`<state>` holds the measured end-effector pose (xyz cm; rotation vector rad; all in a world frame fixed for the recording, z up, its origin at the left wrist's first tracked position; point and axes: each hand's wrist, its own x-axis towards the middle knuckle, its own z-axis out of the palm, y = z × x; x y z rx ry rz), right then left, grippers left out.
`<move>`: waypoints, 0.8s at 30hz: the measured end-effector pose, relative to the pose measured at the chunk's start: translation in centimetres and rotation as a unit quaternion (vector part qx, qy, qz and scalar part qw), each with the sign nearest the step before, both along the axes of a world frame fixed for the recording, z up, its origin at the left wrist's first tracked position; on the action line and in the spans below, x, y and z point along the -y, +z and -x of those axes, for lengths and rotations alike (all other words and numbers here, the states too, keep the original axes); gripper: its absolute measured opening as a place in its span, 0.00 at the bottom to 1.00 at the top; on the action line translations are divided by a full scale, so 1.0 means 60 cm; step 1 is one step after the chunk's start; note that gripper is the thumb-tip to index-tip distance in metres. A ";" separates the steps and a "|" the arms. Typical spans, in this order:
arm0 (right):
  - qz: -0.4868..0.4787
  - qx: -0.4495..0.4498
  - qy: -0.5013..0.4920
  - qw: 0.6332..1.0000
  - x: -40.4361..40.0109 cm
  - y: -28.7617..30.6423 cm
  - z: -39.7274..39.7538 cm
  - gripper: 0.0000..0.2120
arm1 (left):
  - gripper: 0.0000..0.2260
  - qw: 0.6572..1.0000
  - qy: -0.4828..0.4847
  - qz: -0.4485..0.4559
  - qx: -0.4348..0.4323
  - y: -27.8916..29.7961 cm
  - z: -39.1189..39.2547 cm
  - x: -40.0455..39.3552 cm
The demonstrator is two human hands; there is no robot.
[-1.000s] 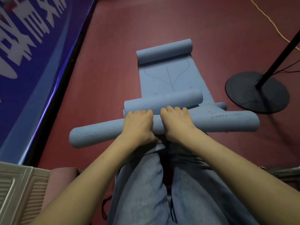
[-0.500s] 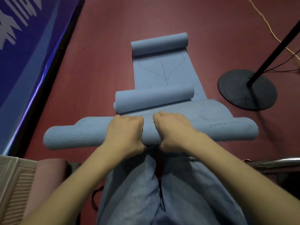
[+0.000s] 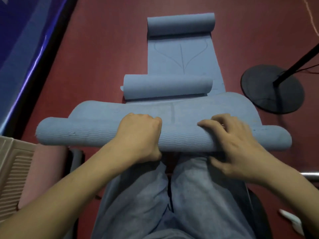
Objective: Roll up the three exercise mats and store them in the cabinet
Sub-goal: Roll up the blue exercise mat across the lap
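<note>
Your right hand [image 3: 236,144] has slid out toward the right end, fingers draped over the roll [image 3: 181,137] while your left hand [image 3: 139,135] clenches it. It lies crosswise above your knees, unrolled mat [image 3: 172,109] ahead; roll away from you.

Three blue mats [image 3: 96,133] (partly rolled) on floor.

Dim, soft indoor light; wide-angle edge warp, slight blur.
</note>
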<state>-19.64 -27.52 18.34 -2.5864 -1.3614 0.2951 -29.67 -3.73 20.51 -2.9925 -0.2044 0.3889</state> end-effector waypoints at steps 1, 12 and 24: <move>0.017 -0.006 -0.015 1.000 0.019 0.000 -0.013 0.39 | 0.20 1.000 -0.003 0.003 -0.006 0.002 -0.003 -0.002; 0.149 -0.047 -0.007 0.988 0.013 -0.017 -0.093 0.44 | 0.30 0.999 -0.016 0.022 0.037 -0.009 0.000 -0.022; 0.210 -0.282 0.014 0.936 -0.046 -0.001 -0.167 0.34 | 0.37 0.990 -0.064 0.041 0.121 -0.022 0.098 -0.170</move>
